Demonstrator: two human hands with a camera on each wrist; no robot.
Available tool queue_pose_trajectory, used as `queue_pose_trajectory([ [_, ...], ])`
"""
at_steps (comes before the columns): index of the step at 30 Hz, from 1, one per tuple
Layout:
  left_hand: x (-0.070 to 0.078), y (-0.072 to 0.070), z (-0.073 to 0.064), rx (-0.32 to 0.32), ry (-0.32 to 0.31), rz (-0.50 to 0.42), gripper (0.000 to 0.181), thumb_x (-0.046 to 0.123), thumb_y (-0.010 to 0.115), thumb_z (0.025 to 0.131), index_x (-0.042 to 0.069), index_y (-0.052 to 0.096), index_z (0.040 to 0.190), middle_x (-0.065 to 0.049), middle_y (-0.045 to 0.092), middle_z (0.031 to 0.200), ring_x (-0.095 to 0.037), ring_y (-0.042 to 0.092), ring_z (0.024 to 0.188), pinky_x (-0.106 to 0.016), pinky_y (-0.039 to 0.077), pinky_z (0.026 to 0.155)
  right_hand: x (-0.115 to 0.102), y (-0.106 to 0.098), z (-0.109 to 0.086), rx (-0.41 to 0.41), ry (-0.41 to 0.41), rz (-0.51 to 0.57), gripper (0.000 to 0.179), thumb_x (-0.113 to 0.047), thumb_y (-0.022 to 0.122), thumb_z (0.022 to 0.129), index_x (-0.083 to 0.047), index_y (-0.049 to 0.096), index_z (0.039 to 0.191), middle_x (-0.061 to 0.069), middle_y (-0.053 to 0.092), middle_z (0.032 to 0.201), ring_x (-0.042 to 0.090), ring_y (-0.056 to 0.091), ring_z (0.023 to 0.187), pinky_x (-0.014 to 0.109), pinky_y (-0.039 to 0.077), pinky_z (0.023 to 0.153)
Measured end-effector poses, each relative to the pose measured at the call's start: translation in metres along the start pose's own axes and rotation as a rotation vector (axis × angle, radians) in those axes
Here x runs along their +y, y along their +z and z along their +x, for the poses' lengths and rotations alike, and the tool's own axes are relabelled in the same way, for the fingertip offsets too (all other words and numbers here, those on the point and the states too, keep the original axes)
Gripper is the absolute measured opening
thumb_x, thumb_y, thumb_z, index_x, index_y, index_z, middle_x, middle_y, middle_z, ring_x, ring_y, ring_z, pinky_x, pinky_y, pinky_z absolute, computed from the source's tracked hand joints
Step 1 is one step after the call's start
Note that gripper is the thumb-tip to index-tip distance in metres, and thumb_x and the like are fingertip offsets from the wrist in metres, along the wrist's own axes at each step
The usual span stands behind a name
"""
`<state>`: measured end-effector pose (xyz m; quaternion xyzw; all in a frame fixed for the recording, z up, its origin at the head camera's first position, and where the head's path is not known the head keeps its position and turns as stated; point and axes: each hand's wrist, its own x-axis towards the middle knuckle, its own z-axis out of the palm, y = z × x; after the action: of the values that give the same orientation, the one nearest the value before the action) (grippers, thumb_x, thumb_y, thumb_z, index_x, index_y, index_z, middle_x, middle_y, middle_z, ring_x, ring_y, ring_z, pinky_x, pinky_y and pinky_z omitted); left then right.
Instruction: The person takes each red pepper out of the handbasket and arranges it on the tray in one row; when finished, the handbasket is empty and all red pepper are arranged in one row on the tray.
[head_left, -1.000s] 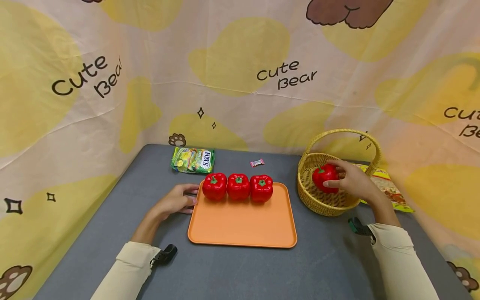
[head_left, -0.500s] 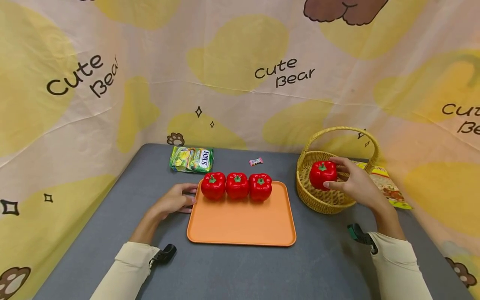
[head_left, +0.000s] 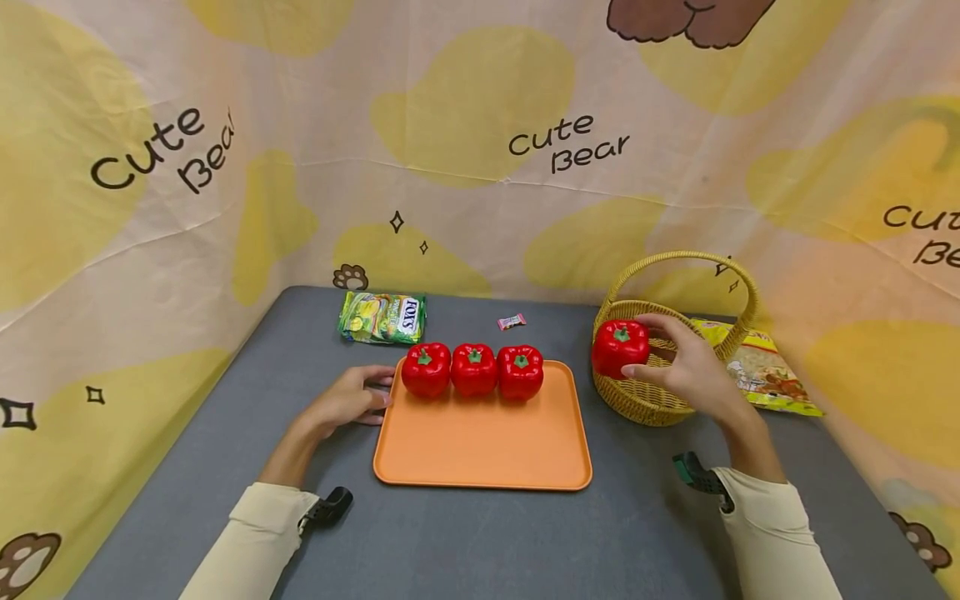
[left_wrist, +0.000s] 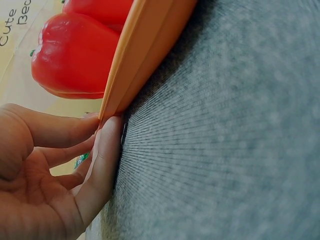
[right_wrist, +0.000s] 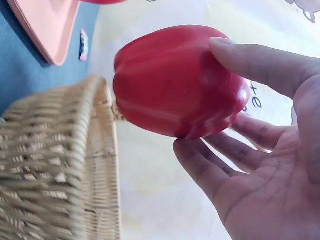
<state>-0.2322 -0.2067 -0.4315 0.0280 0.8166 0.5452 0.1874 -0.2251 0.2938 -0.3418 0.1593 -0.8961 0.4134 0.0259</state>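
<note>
My right hand [head_left: 686, 367] holds a red bell pepper [head_left: 620, 348] between thumb and fingers, above the left rim of the wicker basket [head_left: 648, 410]. In the right wrist view the bell pepper [right_wrist: 175, 82] hangs over the basket wall [right_wrist: 45, 170]. My left hand [head_left: 348, 402] pinches the left edge of the orange tray [head_left: 483, 450]. The left wrist view shows the thumb and a finger on either side of the tray rim [left_wrist: 145, 55]. Along the tray's far side stand a left bell pepper [head_left: 426, 372], a middle bell pepper [head_left: 474, 372] and a right bell pepper [head_left: 521, 373].
A green FOX'S candy bag [head_left: 382, 317] lies behind the tray on the left. Farther right is a small pink wrapped candy [head_left: 512, 322]. A yellow food packet [head_left: 772, 371] lies behind and right of the basket, beneath its tall handle [head_left: 678, 255]. Printed cloth [head_left: 450, 125] walls the grey table.
My right hand has lifted the bell pepper from inside the basket and carried it left to the basket's rim. The left hand stays at the tray edge.
</note>
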Motion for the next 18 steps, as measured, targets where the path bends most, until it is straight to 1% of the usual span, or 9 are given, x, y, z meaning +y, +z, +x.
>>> queue_pose_trajectory([
  [4,-0.001,0.000,0.000,0.005,-0.004,0.002,0.059,0.003,0.059,0.102,-0.007,0.041,0.156,-0.030,0.049,0.153,-0.031,0.068,0.115,-0.040,0.066,0.085,0.001,0.010,0.003,0.002,-0.012,-0.023,0.076,-0.021,0.087,0.090,-0.005,0.047,0.153,0.018,0.052,0.151,0.044,0.059,0.132,0.033,0.059,0.100],
  [6,-0.001,-0.001,0.000,0.005,0.003,0.006,0.059,0.003,0.059,0.101,-0.008,0.041,0.156,-0.030,0.049,0.153,-0.031,0.068,0.114,-0.041,0.066,0.084,0.001,0.016,0.005,-0.008,-0.024,-0.019,0.077,-0.020,0.086,0.090,-0.004,0.047,0.154,0.018,0.052,0.150,0.044,0.058,0.132,0.041,0.059,0.102],
  [7,-0.002,-0.001,0.000,0.006,0.005,0.006,0.059,0.003,0.059,0.101,-0.009,0.041,0.156,-0.031,0.048,0.153,-0.031,0.068,0.114,-0.041,0.066,0.084,0.001,0.018,0.006,-0.013,-0.032,-0.014,0.078,-0.019,0.086,0.090,-0.004,0.047,0.155,0.018,0.052,0.150,0.044,0.058,0.133,0.047,0.058,0.104],
  [9,-0.002,-0.001,0.000,0.006,0.008,0.007,0.060,0.003,0.059,0.101,-0.009,0.040,0.156,-0.031,0.048,0.153,-0.032,0.068,0.115,-0.042,0.066,0.084,0.001,0.023,0.008,-0.028,-0.052,0.004,0.078,-0.017,0.086,0.090,-0.003,0.046,0.156,0.018,0.052,0.150,0.045,0.056,0.134,0.058,0.053,0.107],
  [10,-0.002,-0.001,0.000,0.005,0.009,0.007,0.060,0.003,0.059,0.101,-0.009,0.040,0.156,-0.031,0.048,0.153,-0.032,0.068,0.115,-0.042,0.066,0.084,0.001,0.025,0.008,-0.036,-0.062,0.015,0.078,-0.015,0.085,0.089,-0.003,0.046,0.156,0.018,0.051,0.150,0.045,0.056,0.134,0.062,0.051,0.108],
  [12,-0.002,-0.002,0.000,0.004,0.008,0.010,0.060,0.003,0.059,0.101,-0.010,0.039,0.157,-0.032,0.048,0.153,-0.032,0.068,0.116,-0.042,0.066,0.084,0.001,0.029,0.010,-0.050,-0.075,0.035,0.077,-0.012,0.085,0.088,-0.003,0.047,0.155,0.018,0.051,0.149,0.046,0.055,0.135,0.063,0.050,0.109],
  [14,-0.002,-0.002,0.000,0.005,0.004,0.009,0.060,0.003,0.059,0.101,-0.009,0.040,0.156,-0.031,0.048,0.153,-0.032,0.068,0.116,-0.042,0.066,0.084,0.001,0.032,0.011,-0.064,-0.079,0.038,0.075,-0.011,0.086,0.088,-0.003,0.049,0.153,0.018,0.052,0.148,0.046,0.056,0.135,0.061,0.051,0.108],
  [18,-0.002,-0.001,0.001,0.008,-0.002,0.005,0.059,0.003,0.060,0.101,-0.009,0.041,0.156,-0.031,0.049,0.152,-0.030,0.068,0.115,-0.041,0.066,0.083,0.000,0.039,0.012,-0.083,-0.069,0.041,0.075,-0.010,0.086,0.086,-0.002,0.050,0.151,0.020,0.052,0.148,0.048,0.056,0.135,0.061,0.051,0.108],
])
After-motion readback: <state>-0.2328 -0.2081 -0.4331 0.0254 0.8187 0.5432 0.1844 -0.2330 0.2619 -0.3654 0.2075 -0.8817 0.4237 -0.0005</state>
